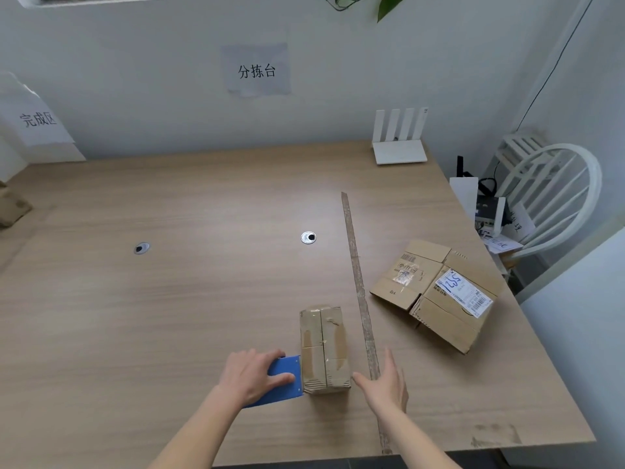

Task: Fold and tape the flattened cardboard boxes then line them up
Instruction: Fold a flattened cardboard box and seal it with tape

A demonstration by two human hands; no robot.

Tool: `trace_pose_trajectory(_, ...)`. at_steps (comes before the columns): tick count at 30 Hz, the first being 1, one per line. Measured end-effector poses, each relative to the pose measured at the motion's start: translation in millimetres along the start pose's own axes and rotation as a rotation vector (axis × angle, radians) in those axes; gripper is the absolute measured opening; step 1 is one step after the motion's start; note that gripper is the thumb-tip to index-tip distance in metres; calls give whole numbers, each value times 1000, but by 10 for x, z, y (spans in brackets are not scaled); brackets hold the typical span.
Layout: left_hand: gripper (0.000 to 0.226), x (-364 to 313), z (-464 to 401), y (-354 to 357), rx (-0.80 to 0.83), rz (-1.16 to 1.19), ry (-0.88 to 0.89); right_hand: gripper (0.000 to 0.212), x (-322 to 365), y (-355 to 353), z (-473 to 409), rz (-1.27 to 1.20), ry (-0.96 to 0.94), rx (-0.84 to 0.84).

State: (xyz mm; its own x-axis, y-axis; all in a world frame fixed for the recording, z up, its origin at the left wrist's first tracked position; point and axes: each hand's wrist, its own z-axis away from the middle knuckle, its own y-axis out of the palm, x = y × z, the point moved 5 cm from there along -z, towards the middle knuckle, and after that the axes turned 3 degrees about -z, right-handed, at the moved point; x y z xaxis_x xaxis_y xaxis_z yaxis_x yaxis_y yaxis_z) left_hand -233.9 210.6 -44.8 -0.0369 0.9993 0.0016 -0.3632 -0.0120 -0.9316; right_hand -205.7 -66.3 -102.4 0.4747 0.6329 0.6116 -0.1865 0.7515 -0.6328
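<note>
Far out at nine o'clock, a crumpled brown cardboard piece (pixel 13 206) sits at the edge of the pale wood-grain table (pixel 203 299), under a paper sign on the wall; only part of it shows. Two round metal cable grommets (pixel 308 237) are set in the tabletop towards eleven and twelve o'clock.

Close in at about seven o'clock, the left hand (pixel 253 375) lies over a flat blue tape dispenser (pixel 284 380), fingers curled across its top and holding it, its front edge butted against the left side of the small folded brown cardboard box (pixel 324 348). That placing probably lets the tape start low on the side wall and run up over the seam. The box stands at six o'clock, its top flaps closed along a centre seam with glossy clear tape already over part of it.

At five o'clock the right hand (pixel 385 384) is released, fingers straight and together, the thumb tip just beside the box's lower right corner; it looks set to brace the box against the dispenser's push. Behind that hand a long thin strip of worn tape (pixel 358 299) runs along the table from twelve towards five o'clock, perhaps a marker line.

At two o'clock lies a flattened brown cardboard box with a white shipping label (pixel 436 292), not yet folded. A white router (pixel 400 143) stands at one o'clock, and a white wooden chair (pixel 554 198) beyond the table edge.
</note>
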Motion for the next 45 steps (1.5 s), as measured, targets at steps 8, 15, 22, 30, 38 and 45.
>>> trace_pose_trajectory(8, 59, -93, 32, 16, -6, 78, 10, 111, 480, 522, 281, 223, -321, 186)
trace_pose_trajectory(15, 63, 230, 178, 94, 55, 93, -68, 105, 515, 508, 292, 226, -254, 178)
trace_pose_trajectory(22, 51, -65, -61, 209, 63, -45, -122, 106, 519, 492, 297, 244, -298, 164)
trace_pose_trajectory(30, 47, -113, -160, 490, -144, -39, -211, 111, 493, 440, 217, 277, -277, 157)
trace_pose_trajectory(38, 64, 132, -251, 825, -142, 29, -250, 115, 685, 545, 244, 381, -241, -5)
trace_pose_trajectory(45, 57, -29, -210, 730, -243, 145, -262, 88, 500, 391, 83, 77, -326, 133)
